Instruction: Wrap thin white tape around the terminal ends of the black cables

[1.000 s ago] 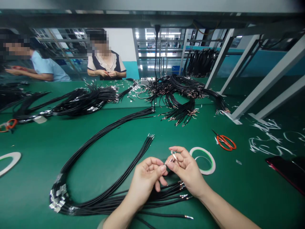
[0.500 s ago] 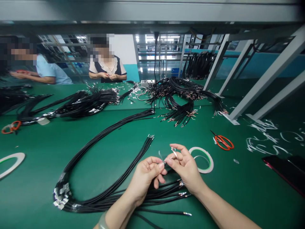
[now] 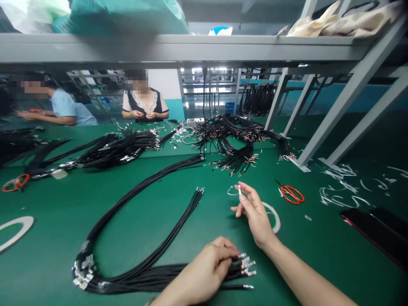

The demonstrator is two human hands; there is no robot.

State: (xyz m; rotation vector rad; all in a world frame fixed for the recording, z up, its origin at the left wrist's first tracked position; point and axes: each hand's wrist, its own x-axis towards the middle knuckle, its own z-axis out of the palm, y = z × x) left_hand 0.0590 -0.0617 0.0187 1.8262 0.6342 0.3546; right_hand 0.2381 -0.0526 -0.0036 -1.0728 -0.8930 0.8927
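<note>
My left hand [image 3: 212, 267] lies over the bundle of black cables [image 3: 165, 272] near its stripped, silvery ends. Its thumb and fingers close on at least one cable; the palm hides how many. Raised above the green tabletop, my right hand [image 3: 256, 214] pinches a thin whitish strip [image 3: 240, 190] between thumb and index finger, with its free end curling to the left. The bundle bends in a wide loop on the left, where clear and silvery tape [image 3: 84, 272] binds it. Partly behind my right hand lies a white and green tape roll [image 3: 276, 216].
Orange-handled scissors [image 3: 292, 194] and scattered white strips [image 3: 339, 187] lie to the right, near a dark flat object [image 3: 376, 231]. More black cables [image 3: 242, 127] are heaped at the back. Grey metal legs [image 3: 338, 97] carry a shelf overhead. Two people [image 3: 145, 104] sit across the table.
My hands have parted. The left has come down onto the cable ends; the right has moved slightly right and up with the strip. The camera has tilted up, showing the shelf top.
</note>
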